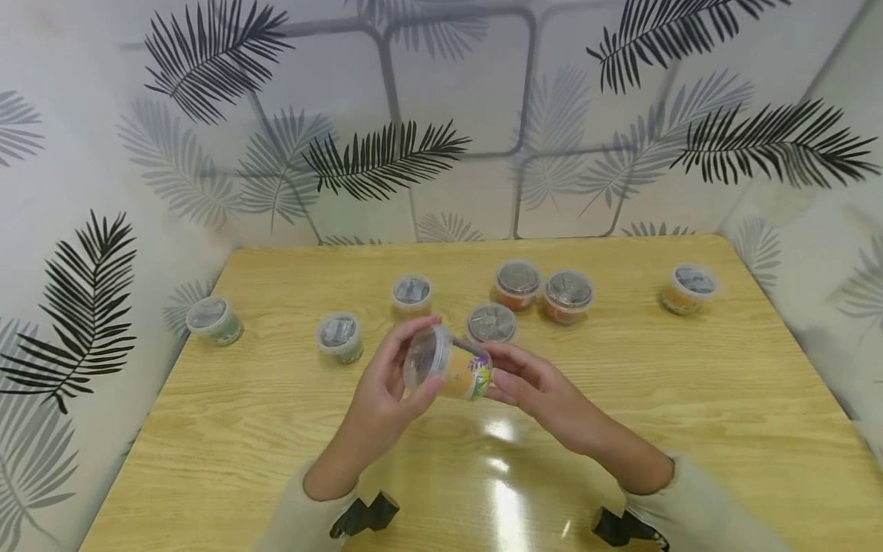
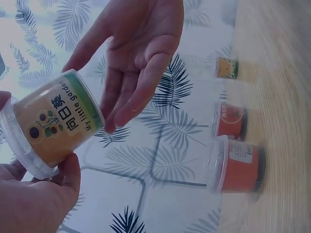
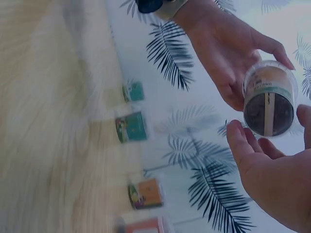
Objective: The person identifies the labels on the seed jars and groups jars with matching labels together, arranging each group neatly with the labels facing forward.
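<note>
Orange "My little garden" tub (image 2: 58, 124) with clear lid (image 1: 417, 362), clamped in left fingers (image 1: 429, 389).
Right fingers (image 3: 236, 136) apart near dark base (image 3: 256, 114); lettering blurred in right wrist view.

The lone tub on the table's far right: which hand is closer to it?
The right hand, in front of the far-right tub and to its left; the left hand, gripping an orange tub, is farther left.

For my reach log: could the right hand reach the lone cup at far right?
Probably yes, with some stretch: the left hand grips the raised cup, and no other cup stands between the right hand and the lone cup.
</note>
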A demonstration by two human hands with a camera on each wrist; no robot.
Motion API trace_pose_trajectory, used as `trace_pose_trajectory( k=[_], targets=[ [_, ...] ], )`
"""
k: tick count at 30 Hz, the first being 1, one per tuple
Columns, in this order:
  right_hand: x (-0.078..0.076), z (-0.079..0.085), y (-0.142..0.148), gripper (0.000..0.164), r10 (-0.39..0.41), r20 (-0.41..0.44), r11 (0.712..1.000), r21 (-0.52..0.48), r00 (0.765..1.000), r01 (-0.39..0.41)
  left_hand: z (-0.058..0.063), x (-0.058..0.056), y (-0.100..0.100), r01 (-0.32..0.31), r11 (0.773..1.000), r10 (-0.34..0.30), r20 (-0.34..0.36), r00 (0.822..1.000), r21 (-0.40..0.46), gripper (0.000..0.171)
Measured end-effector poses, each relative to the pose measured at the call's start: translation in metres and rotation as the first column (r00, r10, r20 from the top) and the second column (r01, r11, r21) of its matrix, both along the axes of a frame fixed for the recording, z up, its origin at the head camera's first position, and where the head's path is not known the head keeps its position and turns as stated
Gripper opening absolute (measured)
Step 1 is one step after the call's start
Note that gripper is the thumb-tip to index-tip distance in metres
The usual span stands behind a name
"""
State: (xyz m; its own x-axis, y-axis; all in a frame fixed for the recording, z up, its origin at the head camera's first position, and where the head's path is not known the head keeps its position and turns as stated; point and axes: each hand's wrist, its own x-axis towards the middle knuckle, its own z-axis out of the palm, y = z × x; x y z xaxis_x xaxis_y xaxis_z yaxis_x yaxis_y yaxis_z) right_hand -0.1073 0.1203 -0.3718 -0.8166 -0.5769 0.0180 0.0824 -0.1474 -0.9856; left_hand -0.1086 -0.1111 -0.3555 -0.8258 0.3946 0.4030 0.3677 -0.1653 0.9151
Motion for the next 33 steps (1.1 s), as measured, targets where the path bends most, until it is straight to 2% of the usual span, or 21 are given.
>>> trace_pose_trajectory(
  k=[4, 8, 12, 17, 23, 28, 33],
  targets=[
    [0.004, 0.0, -0.006, 0.047, -0.027, 0.089, 0.997, -0.064, 0.996, 0.033, 0.0, 0.004, 0.001, 0.011, 1.0, -0.011, -0.023, 1.0, -0.002, 0.056],
    [0.005, -0.002, -0.008, 0.049, -0.046, 0.146, 0.992, -0.107, 0.988, 0.062, -0.003, 0.004, 0.002, 0.027, 0.999, -0.027, 0.0, 1.0, -0.025, 0.056],
    [0.005, -0.004, -0.008, 0.049, -0.068, 0.169, 0.989, -0.119, 0.983, 0.088, -0.004, 0.004, 0.001, 0.03, 0.997, -0.028, 0.021, 0.999, -0.067, 0.057],
    [0.006, -0.004, -0.007, 0.047, -0.133, 0.138, 0.984, -0.104, 0.982, 0.148, -0.005, 0.004, 0.001, -0.007, 0.99, 0.008, 0.013, 1.0, -0.142, 0.059],
    [0.006, -0.004, -0.005, 0.046, -0.199, 0.085, 0.979, -0.027, 0.976, 0.202, -0.01, 0.004, 0.001, -0.02, 0.987, 0.028, 0.044, 0.999, -0.162, 0.059],
    [0.006, -0.006, -0.003, 0.045, -0.245, -0.004, 0.968, 0.054, 0.97, 0.245, -0.013, 0.003, 0.002, 0.002, 0.985, 0.02, 0.12, 0.993, -0.175, 0.058],
    [0.006, -0.008, -0.004, 0.048, -0.263, -0.082, 0.963, 0.044, 0.961, 0.267, -0.015, 0.002, 0.003, 0.016, 0.981, 0.022, 0.191, 0.981, -0.193, 0.056]
  ],
)
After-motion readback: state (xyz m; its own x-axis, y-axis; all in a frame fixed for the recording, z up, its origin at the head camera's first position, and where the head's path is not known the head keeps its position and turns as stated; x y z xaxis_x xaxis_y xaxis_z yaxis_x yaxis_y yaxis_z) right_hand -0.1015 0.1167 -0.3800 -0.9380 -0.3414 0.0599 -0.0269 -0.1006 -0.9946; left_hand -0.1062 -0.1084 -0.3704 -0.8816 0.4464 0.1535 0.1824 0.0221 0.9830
